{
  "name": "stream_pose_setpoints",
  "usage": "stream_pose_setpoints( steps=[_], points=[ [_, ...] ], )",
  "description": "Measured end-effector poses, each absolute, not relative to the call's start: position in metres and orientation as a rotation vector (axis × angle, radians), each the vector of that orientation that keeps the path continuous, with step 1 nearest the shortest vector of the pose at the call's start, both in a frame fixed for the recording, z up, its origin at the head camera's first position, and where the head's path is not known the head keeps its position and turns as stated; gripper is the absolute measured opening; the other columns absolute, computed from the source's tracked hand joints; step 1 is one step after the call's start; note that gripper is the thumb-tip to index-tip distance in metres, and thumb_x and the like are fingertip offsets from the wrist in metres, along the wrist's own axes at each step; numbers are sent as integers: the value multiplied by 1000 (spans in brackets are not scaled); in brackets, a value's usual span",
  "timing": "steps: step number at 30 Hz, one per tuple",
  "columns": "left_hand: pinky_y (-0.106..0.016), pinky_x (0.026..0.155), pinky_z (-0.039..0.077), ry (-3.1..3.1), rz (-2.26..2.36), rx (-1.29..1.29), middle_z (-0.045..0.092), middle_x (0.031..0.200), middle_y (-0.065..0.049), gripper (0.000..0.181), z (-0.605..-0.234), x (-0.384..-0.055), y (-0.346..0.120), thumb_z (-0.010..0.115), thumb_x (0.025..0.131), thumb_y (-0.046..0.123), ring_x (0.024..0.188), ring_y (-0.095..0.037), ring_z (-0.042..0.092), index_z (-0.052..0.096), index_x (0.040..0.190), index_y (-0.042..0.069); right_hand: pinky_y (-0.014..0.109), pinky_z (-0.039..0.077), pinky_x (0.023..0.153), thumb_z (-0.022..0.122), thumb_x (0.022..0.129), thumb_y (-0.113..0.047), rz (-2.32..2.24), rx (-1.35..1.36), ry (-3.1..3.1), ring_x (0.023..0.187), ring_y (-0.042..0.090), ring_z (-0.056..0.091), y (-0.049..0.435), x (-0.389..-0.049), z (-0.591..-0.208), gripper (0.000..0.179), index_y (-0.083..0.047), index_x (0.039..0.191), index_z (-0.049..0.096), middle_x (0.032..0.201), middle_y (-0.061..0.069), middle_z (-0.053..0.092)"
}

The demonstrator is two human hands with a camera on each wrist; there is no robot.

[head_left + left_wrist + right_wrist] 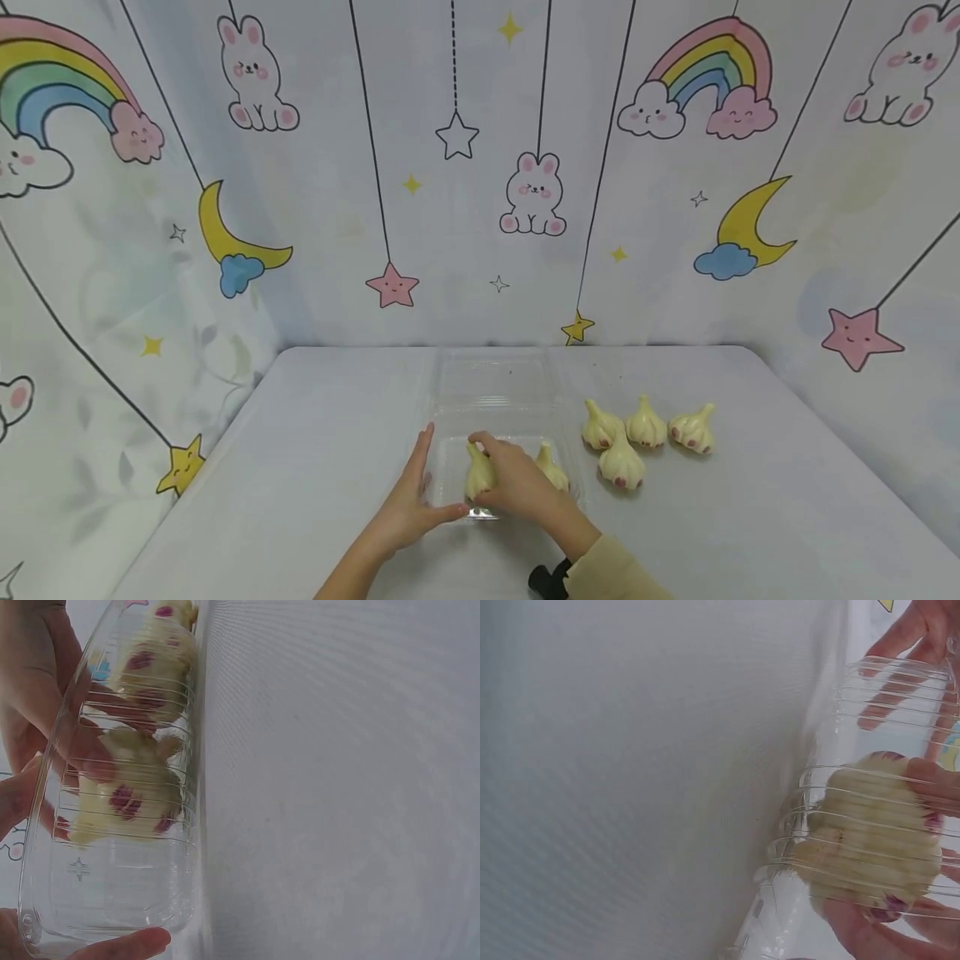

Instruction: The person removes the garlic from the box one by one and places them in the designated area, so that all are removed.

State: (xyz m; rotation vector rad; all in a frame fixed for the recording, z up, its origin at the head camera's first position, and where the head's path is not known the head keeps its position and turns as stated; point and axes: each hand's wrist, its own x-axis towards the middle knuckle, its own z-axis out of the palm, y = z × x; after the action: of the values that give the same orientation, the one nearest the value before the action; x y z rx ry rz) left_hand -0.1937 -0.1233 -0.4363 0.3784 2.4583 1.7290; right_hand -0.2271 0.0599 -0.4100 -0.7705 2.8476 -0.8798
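A clear plastic clamshell box (pixel 450 467) lies with its lid (pixel 491 379) folded back. My right hand (pixel 517 479) reaches into the base and pinches a garlic bulb (pixel 479 473) between thumb and fingers. The bulb's purple-marked underside shows through the ribbed wall in the left wrist view. To its right, a second garlic bulb (pixel 551 467) sits in the box, partly behind the right hand. My left hand (pixel 408 504) spreads along the box's left side, fingers straight, with the thumb across the front corner. In the left wrist view its thumb (pixel 131 945) touches the box end.
Several garlic bulbs (pixel 621 462) stand in a loose group on the white table (pixel 712 517), right of the box. A black device (pixel 551 579) sits by my right sleeve (pixel 615 571). A patterned cloth (pixel 322 208) hangs behind the table.
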Motion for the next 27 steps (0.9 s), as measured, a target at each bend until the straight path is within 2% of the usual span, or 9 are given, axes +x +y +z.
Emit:
stream_pose_setpoints(
  steps=[8, 16, 23, 27],
  points=[
    [-60, 100, 25, 2450, 1749, 398, -10, 149, -25, 114, -433, -191, -124, 80, 68, 20, 126, -55, 18, -1, 148, 22, 32, 46, 67, 82, 64, -16, -976, -765, 2868, 86, 19, 56, 63, -226, -407, 68, -13, 123, 48, 108, 10, 62],
    [-60, 99, 26, 2466, 1747, 412, -9, 148, -26, 113, -432, -191, -124, 80, 69, 20, 126, -55, 19, 0, 148, 20, 39, 50, 72, 81, 65, -20, -1118, -721, 2900, 93, 26, 58, 70, -219, -401, 71, -14, 126, 44, 110, 14, 60],
    [-58, 100, 26, 2456, 1747, 386, -9, 149, -24, 113, -433, -192, -123, 81, 69, 20, 127, -54, 18, 0, 148, 21, 41, 52, 73, 81, 67, -17, -1253, -736, 2864, 93, 28, 60, 78, -215, -395, 71, -14, 126, 43, 112, 14, 59],
    [-59, 100, 27, 2461, 1744, 388, -9, 149, -23, 113, -434, -192, -123, 81, 69, 21, 126, -54, 18, 0, 148, 22, 36, 53, 70, 80, 66, -12, -1353, -771, 2854, 91, 29, 61, 83, -213, -393, 69, -13, 125, 44, 109, 14, 59]
  ],
)
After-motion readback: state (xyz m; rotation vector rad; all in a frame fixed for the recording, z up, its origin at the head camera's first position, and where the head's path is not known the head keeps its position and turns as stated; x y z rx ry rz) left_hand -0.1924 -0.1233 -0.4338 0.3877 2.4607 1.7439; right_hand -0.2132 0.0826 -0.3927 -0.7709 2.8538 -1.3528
